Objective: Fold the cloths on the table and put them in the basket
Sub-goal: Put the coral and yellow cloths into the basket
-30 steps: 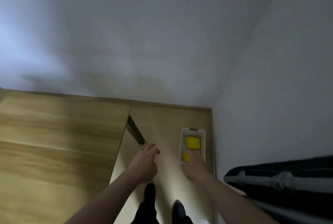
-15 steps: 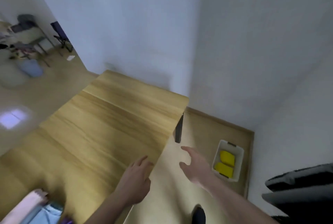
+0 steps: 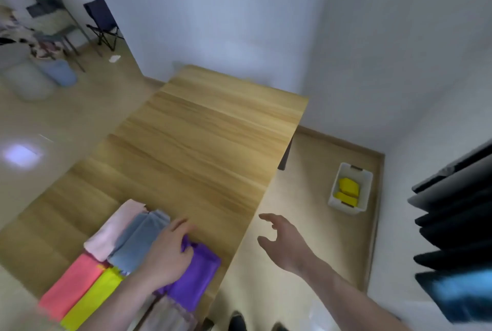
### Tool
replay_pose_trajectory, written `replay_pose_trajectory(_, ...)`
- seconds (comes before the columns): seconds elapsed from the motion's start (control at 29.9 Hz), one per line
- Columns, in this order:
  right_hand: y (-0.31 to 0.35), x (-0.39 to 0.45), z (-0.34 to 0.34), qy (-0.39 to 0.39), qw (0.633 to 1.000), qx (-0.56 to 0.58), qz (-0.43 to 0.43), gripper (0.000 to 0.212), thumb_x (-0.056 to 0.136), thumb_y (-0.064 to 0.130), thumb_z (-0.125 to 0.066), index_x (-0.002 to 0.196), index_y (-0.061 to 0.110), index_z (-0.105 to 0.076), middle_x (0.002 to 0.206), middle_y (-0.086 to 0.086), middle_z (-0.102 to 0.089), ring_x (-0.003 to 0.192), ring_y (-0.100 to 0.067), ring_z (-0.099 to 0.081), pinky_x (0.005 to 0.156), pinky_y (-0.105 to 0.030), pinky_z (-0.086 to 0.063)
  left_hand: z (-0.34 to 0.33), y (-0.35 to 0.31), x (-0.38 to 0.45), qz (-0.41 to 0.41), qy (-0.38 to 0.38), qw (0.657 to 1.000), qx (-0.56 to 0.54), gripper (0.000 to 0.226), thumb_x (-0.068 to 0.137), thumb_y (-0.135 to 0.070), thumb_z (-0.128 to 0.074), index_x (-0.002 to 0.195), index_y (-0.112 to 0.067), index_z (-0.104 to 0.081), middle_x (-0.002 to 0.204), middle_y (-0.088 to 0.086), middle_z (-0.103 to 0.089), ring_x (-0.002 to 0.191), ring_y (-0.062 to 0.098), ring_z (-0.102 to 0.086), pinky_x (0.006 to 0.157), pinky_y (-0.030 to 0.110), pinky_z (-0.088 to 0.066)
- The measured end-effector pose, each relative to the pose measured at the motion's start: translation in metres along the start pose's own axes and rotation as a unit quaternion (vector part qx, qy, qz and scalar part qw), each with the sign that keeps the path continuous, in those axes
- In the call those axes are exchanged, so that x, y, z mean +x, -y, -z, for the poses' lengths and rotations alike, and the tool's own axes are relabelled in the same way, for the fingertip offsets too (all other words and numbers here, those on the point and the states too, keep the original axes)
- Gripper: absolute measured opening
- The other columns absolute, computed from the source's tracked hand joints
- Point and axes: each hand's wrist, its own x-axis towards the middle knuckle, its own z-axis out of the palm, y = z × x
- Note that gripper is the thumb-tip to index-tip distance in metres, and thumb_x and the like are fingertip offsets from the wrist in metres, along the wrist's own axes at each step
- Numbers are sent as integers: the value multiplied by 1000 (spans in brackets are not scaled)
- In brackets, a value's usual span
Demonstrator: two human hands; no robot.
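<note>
Head view: your left hand [image 3: 167, 256] pinches the purple cloth [image 3: 195, 277], right hand [image 3: 286, 241] open; yanking could drag neighbouring cloths off the counter [image 3: 213, 139].

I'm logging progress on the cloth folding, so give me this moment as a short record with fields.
left hand: grips the purple cloth at its far end
right hand: open, held over the floor past the table edge, holding nothing
table: wooden; pink, blue-grey, coral, yellow-green and purple cloths lie together at its near end
basket: white, on the floor by the wall, right of the table
in basket: two folded yellow cloths
</note>
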Motion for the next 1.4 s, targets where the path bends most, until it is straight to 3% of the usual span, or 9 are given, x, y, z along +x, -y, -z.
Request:
replay_pose_trajectory(0.23,-5,-51,-63,52,998,12,17,52,94,29,-60,144,34,-49,143,14,-51,128,-6,-51,103,-17,-39,-4,55,-93,66,-45,997,1,48,82,-4,-67,115,-37,-57,129,-13,-51,117,13,-57,96,24,-42)
replay_pose_trajectory(0.4,-9,-86,-104,86,996,25,-4,55,94,28,-60,148,29,-47,144,10,-51,130,-11,-51,100,-16,-39,-12,79,-130,95,-30,995,20,46,82,-1,-66,124,-21,-64,130,-9,-52,123,16,-54,100,24,-38)
replay_pose_trajectory(0.53,-8,-115,-128,87,996,17,-9,53,94,26,-60,145,30,-49,143,11,-51,129,-9,-52,96,-13,-38,-10,92,-146,86,-35,996,11,47,83,2,-63,125,-19,-64,136,-4,-53,133,17,-49,108,26,-36)
replay_pose_trajectory(0.67,3,-116,-151,81,997,7,-17,53,93,25,-59,145,29,-50,141,9,-53,128,-11,-53,98,-15,-41,2,115,-145,95,-12,995,7,46,85,-4,-64,125,-26,-62,142,-5,-51,135,14,-48,107,24,-36)
replay_pose_trajectory(0.77,19,-112,-172,83,996,6,-15,52,94,24,-59,145,28,-51,140,9,-54,126,-11,-55,96,-15,-40,13,136,-138,88,-9,996,19,46,84,-4,-64,127,-20,-63,139,-3,-53,130,17,-52,107,24,-37)
replay_pose_trajectory(1.0,79,-77,-278,78,995,-11,-56,51,90,30,-59,141,31,-53,138,5,-56,116,-16,-60,100,-28,-47,60,251,-100,82,41,995,32,45,82,-11,-64,119,-36,-61,129,-9,-53,117,20,-59,97,32,-47)
replay_pose_trajectory(1.1,115,-56,-333,56,994,-29,-85,51,91,35,-57,142,34,-50,142,11,-55,125,-12,-56,99,-16,-39,77,302,-74,86,67,992,66,47,83,-4,-58,127,-20,-61,131,0,-49,116,28,-58,94,33,-45)
replay_pose_trajectory(1.2,156,-31,-382,57,993,-28,-101,55,94,30,-59,147,25,-47,149,3,-50,133,-18,-49,108,-25,-38,92,346,-57,96,101,986,88,50,81,-5,-59,129,-17,-59,134,3,-47,115,27,-57,96,33,-44)
replay_pose_trajectory(1.4,191,13,-435,44,985,-69,-150,67,94,26,-61,155,20,-34,154,-8,-38,141,-30,-38,112,-36,-37,86,383,-25,36,131,983,123,58,80,-12,-60,137,-11,-50,137,6,-42,123,30,-51,104,37,-42)
